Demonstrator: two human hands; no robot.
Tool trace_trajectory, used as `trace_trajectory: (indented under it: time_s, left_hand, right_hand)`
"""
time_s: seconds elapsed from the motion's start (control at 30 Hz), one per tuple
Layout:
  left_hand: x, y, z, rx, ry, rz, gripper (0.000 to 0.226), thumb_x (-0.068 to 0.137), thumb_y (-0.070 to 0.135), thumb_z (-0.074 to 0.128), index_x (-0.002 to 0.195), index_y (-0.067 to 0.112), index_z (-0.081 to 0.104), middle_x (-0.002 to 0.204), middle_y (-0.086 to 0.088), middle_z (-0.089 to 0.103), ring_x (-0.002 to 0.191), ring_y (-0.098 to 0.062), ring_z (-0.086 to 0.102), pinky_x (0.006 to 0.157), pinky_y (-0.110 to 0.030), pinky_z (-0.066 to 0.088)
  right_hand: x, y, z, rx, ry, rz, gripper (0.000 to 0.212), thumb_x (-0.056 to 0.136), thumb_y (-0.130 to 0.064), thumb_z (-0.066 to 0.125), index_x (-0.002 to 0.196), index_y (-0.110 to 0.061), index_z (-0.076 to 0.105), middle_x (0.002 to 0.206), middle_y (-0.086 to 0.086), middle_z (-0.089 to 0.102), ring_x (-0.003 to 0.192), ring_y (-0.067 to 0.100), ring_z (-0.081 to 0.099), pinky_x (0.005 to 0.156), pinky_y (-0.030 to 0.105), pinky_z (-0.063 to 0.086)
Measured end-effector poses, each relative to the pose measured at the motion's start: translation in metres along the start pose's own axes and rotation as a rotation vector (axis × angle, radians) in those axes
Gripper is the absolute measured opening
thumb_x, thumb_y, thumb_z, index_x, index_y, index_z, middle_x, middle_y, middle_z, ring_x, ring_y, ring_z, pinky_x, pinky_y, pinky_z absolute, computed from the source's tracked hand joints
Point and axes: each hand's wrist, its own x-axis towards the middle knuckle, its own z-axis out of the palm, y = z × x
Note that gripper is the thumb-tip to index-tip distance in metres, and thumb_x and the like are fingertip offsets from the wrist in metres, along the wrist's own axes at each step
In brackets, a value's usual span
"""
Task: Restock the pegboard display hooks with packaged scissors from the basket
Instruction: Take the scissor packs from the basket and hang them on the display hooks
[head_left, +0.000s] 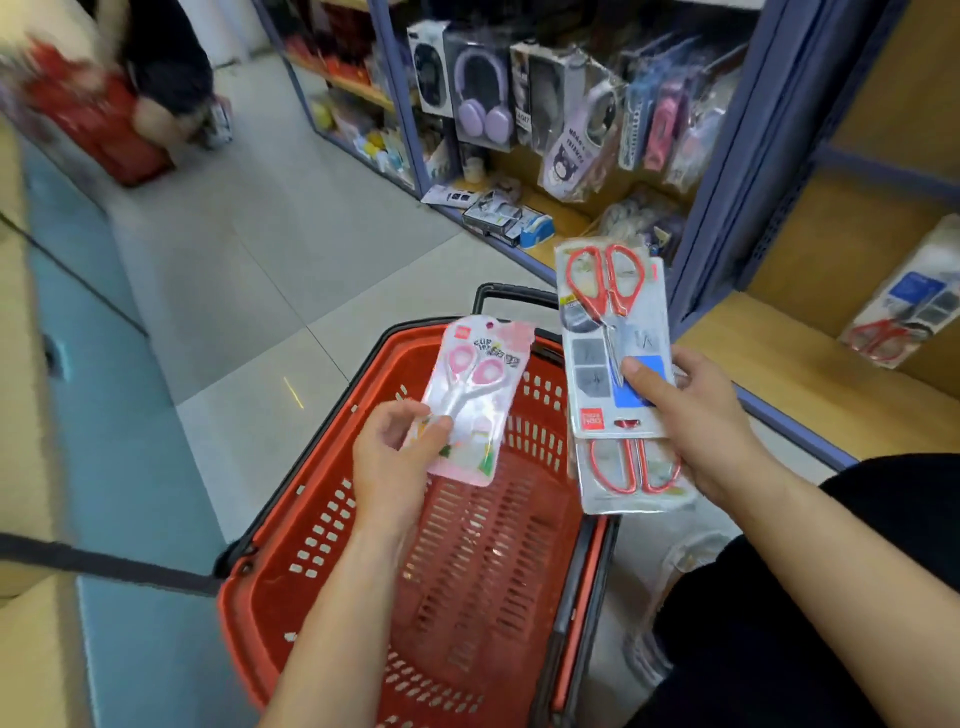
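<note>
Scissors packs, three in hand, none yet on a hook.

Left thumb on the front and fingers curled behind: the left hand pinches the pink-handled pack by its lower end. The card's top points away from the fingers, probably to offer that end to a hook.

Right thumb presses flat on the face of the red-handled pack. The other fingers of the right hand are hidden behind it. A second red pack is fanned out below the thumb with its handles toward the wrist, likely stacked to carry both at once.

Packs are clear blisters on printed card: pink is small with round loops, red is longer with bare steel blades.

Directly beneath both sets of fingers is the red basket, with no packs visible inside. Beyond the right fingertips is a wooden shelf, with another red pack lying on it.
</note>
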Motion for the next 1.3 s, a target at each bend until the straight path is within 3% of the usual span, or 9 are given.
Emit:
trace_trajectory:
  time_s: [0.17,0.27,0.43,0.53,0.67,0.77,0.93,1.13,1.3]
  left_hand:
    - [-0.034,0.057,0.074,-0.149,-0.306,-0.033,0.059,0.087,-0.007,0.073,0.135,0.024,0.055,0.114,-0.004,0.076,0.099,-0.022,0.076,0.079,-0.039,0.061]
    - [-0.052,0.084,0.125,-0.136,-0.511,-0.026,0.054,0.085,-0.005,0.072,0.134,0.015,0.059,0.12,-0.007,0.075,0.111,-0.029,0.072,0.098,-0.049,0.056]
    - [-0.081,0.121,0.213,-0.178,-0.691,-0.086,0.066,0.068,0.004,0.067,0.131,0.019,0.055,0.122,-0.007,0.071,0.116,-0.03,0.067,0.102,-0.051,0.052]
    - [-0.105,0.135,0.271,-0.116,-0.75,-0.016,0.061,0.069,0.011,0.065,0.128,0.021,0.055,0.119,-0.001,0.071,0.11,-0.02,0.068,0.095,-0.038,0.054]
    - [-0.131,0.135,0.343,-0.085,-0.842,0.017,0.044,0.09,-0.006,0.057,0.129,0.016,0.055,0.109,0.0,0.07,0.08,0.002,0.069,0.063,-0.014,0.052]
    - [-0.145,0.129,0.38,-0.059,-0.864,0.022,0.043,0.089,-0.008,0.055,0.125,0.016,0.059,0.107,0.001,0.07,0.079,0.002,0.068,0.06,-0.012,0.05]
    - [-0.172,0.106,0.428,-0.004,-0.887,0.007,0.036,0.088,0.003,0.063,0.12,0.019,0.062,0.101,0.005,0.072,0.09,-0.014,0.069,0.064,-0.021,0.052]
    - [-0.183,0.081,0.468,-0.002,-0.955,-0.063,0.025,0.097,0.004,0.059,0.119,0.015,0.066,0.102,-0.003,0.076,0.078,-0.009,0.074,0.058,-0.021,0.056]
    - [-0.221,0.043,0.5,0.107,-1.196,-0.097,0.02,0.099,0.014,0.064,0.117,0.02,0.068,0.111,-0.004,0.078,0.104,-0.029,0.075,0.091,-0.05,0.06]
  right_hand:
    - [-0.03,-0.034,-0.028,0.134,0.005,-0.028,0.027,0.093,-0.021,0.069,0.118,-0.01,0.065,0.102,0.015,0.079,0.085,0.029,0.077,0.069,0.041,0.064]
    - [-0.037,-0.06,-0.065,0.188,0.08,-0.052,0.024,0.095,-0.022,0.067,0.116,-0.012,0.066,0.102,0.014,0.079,0.083,0.027,0.077,0.071,0.044,0.065]
    - [-0.048,-0.096,-0.146,0.206,0.259,-0.178,0.026,0.097,-0.025,0.065,0.121,-0.014,0.064,0.104,0.011,0.079,0.089,0.028,0.078,0.072,0.043,0.064]
    - [-0.055,-0.104,-0.194,0.277,0.361,-0.197,0.026,0.099,-0.028,0.062,0.123,-0.017,0.063,0.109,0.008,0.078,0.096,0.029,0.077,0.083,0.05,0.062]
    - [-0.069,-0.104,-0.257,0.335,0.509,-0.242,0.025,0.102,-0.025,0.057,0.124,-0.015,0.065,0.111,0.01,0.078,0.097,0.029,0.076,0.081,0.046,0.064]
    - [-0.084,-0.096,-0.302,0.315,0.596,-0.252,0.023,0.1,-0.027,0.058,0.12,-0.018,0.065,0.109,0.007,0.078,0.095,0.026,0.077,0.078,0.043,0.065]
    - [-0.107,-0.072,-0.356,0.269,0.658,-0.248,0.039,0.088,-0.035,0.064,0.125,-0.022,0.064,0.115,0.006,0.077,0.104,0.03,0.074,0.094,0.056,0.057]
    - [-0.12,-0.039,-0.4,0.069,0.845,-0.236,0.017,0.1,-0.016,0.063,0.114,-0.024,0.068,0.104,-0.002,0.079,0.097,0.02,0.076,0.088,0.045,0.06]
    - [-0.109,-0.02,-0.41,0.029,0.837,-0.211,0.017,0.1,-0.013,0.063,0.113,-0.023,0.069,0.102,-0.007,0.078,0.096,0.011,0.073,0.077,0.021,0.054]
